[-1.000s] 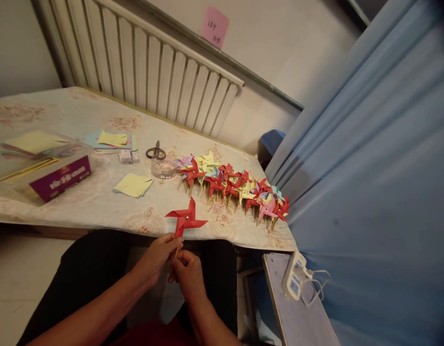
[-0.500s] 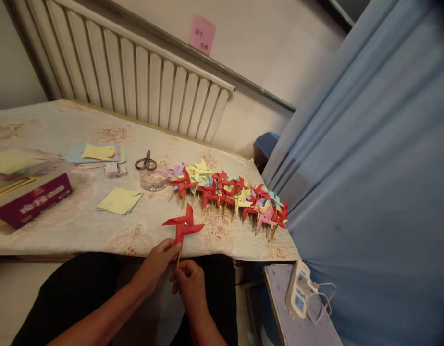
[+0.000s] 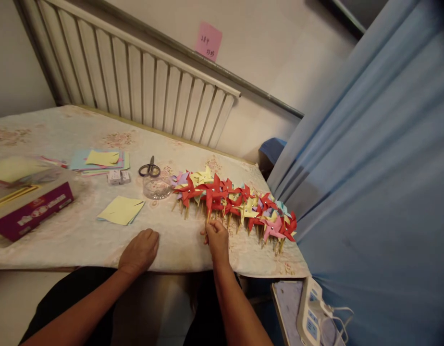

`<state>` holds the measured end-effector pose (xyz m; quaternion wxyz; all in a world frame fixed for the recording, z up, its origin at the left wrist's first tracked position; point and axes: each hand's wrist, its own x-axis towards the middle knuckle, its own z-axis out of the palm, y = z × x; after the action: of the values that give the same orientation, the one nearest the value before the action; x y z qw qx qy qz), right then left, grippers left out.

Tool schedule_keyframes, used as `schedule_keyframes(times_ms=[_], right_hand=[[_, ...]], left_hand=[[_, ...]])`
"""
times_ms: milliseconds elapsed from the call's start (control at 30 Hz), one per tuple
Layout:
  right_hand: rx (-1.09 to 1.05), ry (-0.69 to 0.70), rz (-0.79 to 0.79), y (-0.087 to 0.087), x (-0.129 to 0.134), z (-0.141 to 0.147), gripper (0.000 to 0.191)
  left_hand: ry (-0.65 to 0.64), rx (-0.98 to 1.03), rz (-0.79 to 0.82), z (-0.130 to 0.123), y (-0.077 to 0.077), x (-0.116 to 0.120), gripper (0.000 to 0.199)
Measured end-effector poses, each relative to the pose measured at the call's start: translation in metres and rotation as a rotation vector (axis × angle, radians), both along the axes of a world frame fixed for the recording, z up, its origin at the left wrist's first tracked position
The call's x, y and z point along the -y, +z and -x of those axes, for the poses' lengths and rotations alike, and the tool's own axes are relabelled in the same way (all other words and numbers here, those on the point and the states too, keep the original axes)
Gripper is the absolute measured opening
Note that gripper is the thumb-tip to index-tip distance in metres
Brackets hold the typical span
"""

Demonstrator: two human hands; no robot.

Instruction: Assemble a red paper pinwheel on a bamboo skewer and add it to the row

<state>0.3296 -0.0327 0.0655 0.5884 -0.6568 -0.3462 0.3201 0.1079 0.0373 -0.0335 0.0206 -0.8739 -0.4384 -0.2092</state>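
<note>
My right hand (image 3: pixel 218 240) is closed on the thin stick of a red paper pinwheel (image 3: pixel 214 190), just in front of the crowded pinwheels. The head of that pinwheel overlaps several others in red, yellow, pink, purple and blue, such as a pink pinwheel (image 3: pixel 273 228) at the right end. Curled into a fist, my left hand (image 3: pixel 140 250) rests at the front edge of the flowered cloth (image 3: pixel 178 245) with nothing visible in it. Nearest to it lies a small stack of yellow paper squares (image 3: pixel 121 210) with cuts in from the corners.
Black scissors (image 3: pixel 150 168) lie behind a clear round dish (image 3: pixel 156 188). Two small boxes (image 3: pixel 118 177) sit by more coloured paper (image 3: pixel 101 157). A purple-fronted box (image 3: pixel 34 211) stands at left. Blue curtain (image 3: pixel 369 168) and a power strip (image 3: pixel 310 312) are at right.
My right hand has carried the red pinwheel forward and right to the other pinwheels. My left hand has let go of it and moved left onto the cloth. The view has shifted slightly.
</note>
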Motion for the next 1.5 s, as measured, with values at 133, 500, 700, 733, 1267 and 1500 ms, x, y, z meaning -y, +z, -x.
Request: schedule_keyframes(times_ms=[133, 500, 700, 733, 1267, 1500], right_hand=[[0.091, -0.01, 0.036, 0.008, -0.045, -0.01, 0.02], [0.314, -0.039, 0.131, 0.008, -0.113, -0.023, 0.02], [0.437, -0.069, 0.172, 0.006, -0.124, -0.028, 0.023], [0.459, -0.073, 0.179, 0.006, -0.124, -0.029, 0.022], [0.603, -0.081, 0.215, 0.004, -0.121, -0.032, 0.019], [0.592, -0.086, 0.218, 0.001, -0.114, -0.032, 0.015]], left_hand=[[0.005, -0.014, -0.028, 0.0, 0.0, 0.002, 0.024], [-0.004, -0.028, -0.022, 0.001, 0.001, 0.002, 0.021], [-0.007, -0.003, -0.009, 0.001, 0.001, 0.002, 0.022], [-0.007, 0.002, -0.006, 0.001, 0.002, 0.002, 0.022], [0.004, -0.041, -0.024, 0.0, 0.002, 0.003, 0.024], [0.011, -0.035, -0.029, 0.0, 0.001, 0.002, 0.023]])
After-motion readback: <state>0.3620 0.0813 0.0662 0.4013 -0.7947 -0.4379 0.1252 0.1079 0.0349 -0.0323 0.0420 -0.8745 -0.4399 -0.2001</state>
